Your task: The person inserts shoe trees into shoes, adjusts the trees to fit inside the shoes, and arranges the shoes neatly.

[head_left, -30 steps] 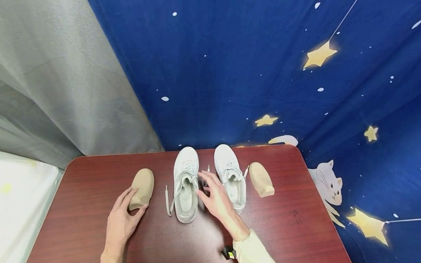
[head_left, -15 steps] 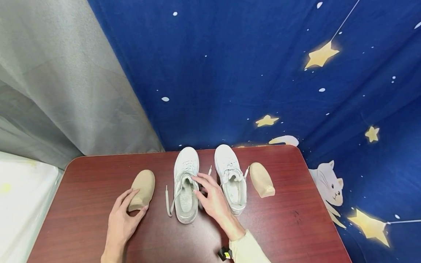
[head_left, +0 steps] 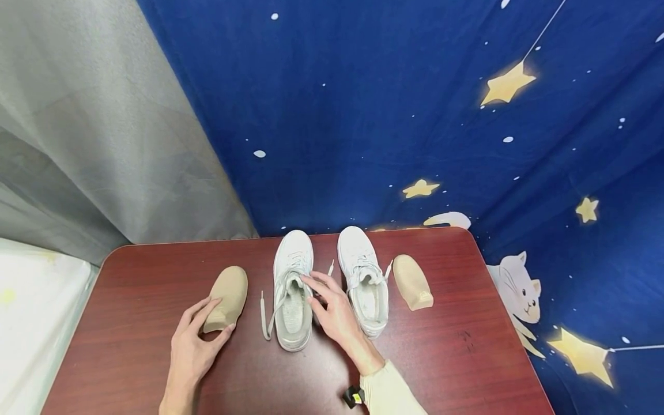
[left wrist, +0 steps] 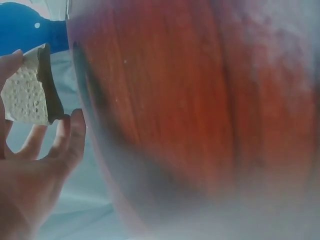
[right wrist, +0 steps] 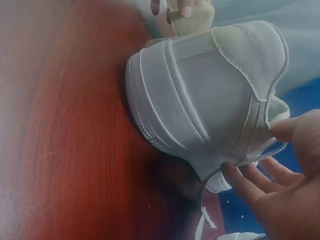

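On the left of the table, my left hand (head_left: pixel 192 346) grips the heel end of a beige shoe insert (head_left: pixel 230 294), thumb on one side and fingers on the other. The left wrist view shows that insert's pitted face (left wrist: pixel 25 97) between thumb and fingers. My right hand (head_left: pixel 337 317) reaches to the right side of the left white sneaker (head_left: pixel 294 248), with fingertips on it near the tongue. In the right wrist view, thumb and extended fingers touch the sneaker (right wrist: pixel 200 85) at its collar and lace (right wrist: pixel 202 187). A second white sneaker (head_left: pixel 355 245) stands to the right.
Another beige shoe insert (head_left: pixel 412 282) lies right of the second sneaker. A loose lace end (head_left: pixel 263 314) lies beside the left sneaker. Behind the reddish-brown table (head_left: pixel 467 357) hang a blue starry curtain (head_left: pixel 337 115) and a grey curtain (head_left: pixel 129 127).
My right hand has moved slightly left, its fingertips coming over the left sneaker's edge. The insert in my left hand has shifted a little to the right.
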A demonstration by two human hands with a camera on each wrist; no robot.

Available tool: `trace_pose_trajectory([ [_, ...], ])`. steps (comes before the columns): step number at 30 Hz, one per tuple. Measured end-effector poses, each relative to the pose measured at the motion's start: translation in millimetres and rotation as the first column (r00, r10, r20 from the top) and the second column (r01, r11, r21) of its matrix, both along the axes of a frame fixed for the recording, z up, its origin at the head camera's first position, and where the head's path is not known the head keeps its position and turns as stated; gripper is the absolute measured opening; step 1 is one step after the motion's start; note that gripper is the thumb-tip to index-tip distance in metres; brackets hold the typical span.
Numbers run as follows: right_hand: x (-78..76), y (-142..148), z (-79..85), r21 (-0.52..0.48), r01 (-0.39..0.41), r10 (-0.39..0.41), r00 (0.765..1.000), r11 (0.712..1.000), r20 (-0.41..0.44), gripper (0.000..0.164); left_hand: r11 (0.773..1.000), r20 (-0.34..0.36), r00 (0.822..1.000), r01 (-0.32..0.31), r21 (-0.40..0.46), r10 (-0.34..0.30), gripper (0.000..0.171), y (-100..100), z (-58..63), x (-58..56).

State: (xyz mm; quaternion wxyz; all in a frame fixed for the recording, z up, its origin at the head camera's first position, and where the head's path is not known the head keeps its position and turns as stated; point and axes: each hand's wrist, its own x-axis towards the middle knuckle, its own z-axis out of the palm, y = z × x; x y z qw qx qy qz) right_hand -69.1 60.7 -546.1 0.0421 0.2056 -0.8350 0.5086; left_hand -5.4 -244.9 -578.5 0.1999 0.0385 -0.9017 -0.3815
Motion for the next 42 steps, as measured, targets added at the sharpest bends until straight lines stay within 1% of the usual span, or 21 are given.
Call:
trace_pose_trajectory([
  [3, -0.2, 0, -2.0, -0.007, 0.007, -0.007, 1.0, 1.0, 0.006, 0.049, 1.0, -0.008, 1.0, -0.006, 0.015, 0.006, 0.068, 0, 0.8, -0.4],
  [7, 0.1, 0, -4.2, 0.002, 0.017, -0.017, 1.0, 1.0, -0.011, 0.05, 1.0, -0.013, 1.0, -0.005, 0.025, 0.005, 0.068, 1, 1.7, -1.1],
  [13, -1.2, -1, -4.8, -0.006, 0.007, -0.007, 1.0, 1.0, -0.026, 0.048, 1.0, -0.007, 1.0, -0.006, 0.029, 0.007, 0.068, 5, 5.1, -0.3],
  [19, -1.4, 0, -4.5, 0.033, 0.006, -0.005, 1.0, 0.999, -0.005, 0.049, 1.0, -0.004, 1.0, -0.004, 0.03, 0.005, 0.068, 9, 8.8, 1.3],
  [26, -2.5, 0, -7.6, -0.076, -0.045, 0.052, 0.994, 0.996, 0.092, 0.048, 0.997, -0.002, 1.0, 0.013, 0.077, -0.013, 0.067, 13, 8.8, 3.1],
  [29, -2.3, 0, -8.7, -0.066, -0.047, 0.052, 0.995, 0.997, 0.081, 0.048, 0.997, -0.001, 1.0, 0.014, 0.078, -0.014, 0.066, 13, 9.8, 3.7],
  [33, -2.4, 0, -10.0, -0.074, -0.053, 0.058, 0.996, 0.996, 0.065, 0.047, 0.996, -0.003, 1.0, -0.017, 0.085, 0.017, 0.066, 16, 12.7, 4.9],
  [37, -2.8, 1, -10.6, -0.084, -0.055, 0.062, 0.995, 0.995, 0.073, 0.046, 0.994, -0.001, 0.999, -0.046, 0.095, 0.046, 0.065, 20, 16.0, 5.6],
  [42, -3.0, 1, -10.6, -0.091, -0.058, 0.065, 0.995, 0.994, 0.08, 0.045, 0.99, -0.02, 0.999, -0.034, 0.136, 0.037, 0.065, 26, 20.1, 5.7],
])
